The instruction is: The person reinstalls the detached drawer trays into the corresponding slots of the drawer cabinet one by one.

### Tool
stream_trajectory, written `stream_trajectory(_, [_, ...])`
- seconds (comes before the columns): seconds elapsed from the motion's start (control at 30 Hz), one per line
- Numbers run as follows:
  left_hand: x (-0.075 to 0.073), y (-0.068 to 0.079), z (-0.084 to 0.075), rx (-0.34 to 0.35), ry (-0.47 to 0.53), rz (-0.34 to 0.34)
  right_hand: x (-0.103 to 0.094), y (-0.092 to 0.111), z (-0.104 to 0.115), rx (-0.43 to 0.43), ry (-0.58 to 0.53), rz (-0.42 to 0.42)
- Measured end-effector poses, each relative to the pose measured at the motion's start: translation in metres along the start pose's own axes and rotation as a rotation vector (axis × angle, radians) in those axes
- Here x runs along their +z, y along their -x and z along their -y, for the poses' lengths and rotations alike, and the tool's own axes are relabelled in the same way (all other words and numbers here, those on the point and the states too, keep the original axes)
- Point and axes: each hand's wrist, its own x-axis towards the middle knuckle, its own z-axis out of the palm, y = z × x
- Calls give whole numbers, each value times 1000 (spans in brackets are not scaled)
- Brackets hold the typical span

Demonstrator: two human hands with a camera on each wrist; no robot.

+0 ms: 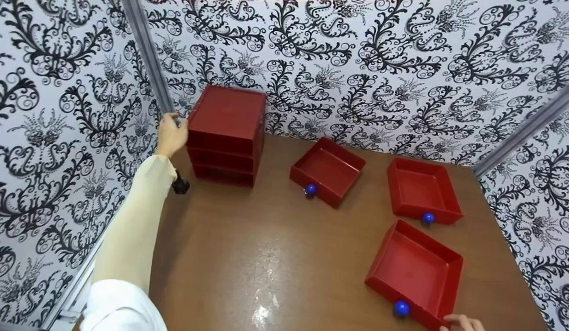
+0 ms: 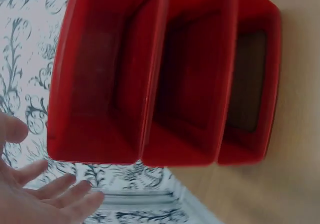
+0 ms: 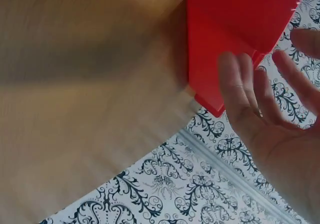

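With fingers loosely extended and holding nothing, the left hand (image 1: 172,134) is just beside the red cabinet (image 1: 227,112), the right hand (image 1: 464,323) at a corner of a red drawer (image 1: 411,271), contact unclear.

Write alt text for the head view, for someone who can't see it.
A person's left hand is beside a red cabinet with three open slots; the right hand is by a corner of the nearest of three red drawers. Each drawer has a blue knob; all stand on a brown table.
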Motion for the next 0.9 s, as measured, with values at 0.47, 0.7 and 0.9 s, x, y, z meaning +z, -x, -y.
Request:
stream_trajectory(0.47, [2,-7,16,-117,162,126,37,-9,-32,-411,-73,-383])
stream_trajectory(0.7, [12,-7,15,-120,141,105,47,-12,-41,-337,-25,-347])
stream_trajectory(0.9, [15,-7,15,-64,107,88,53,-18,-42,-149,76,-229])
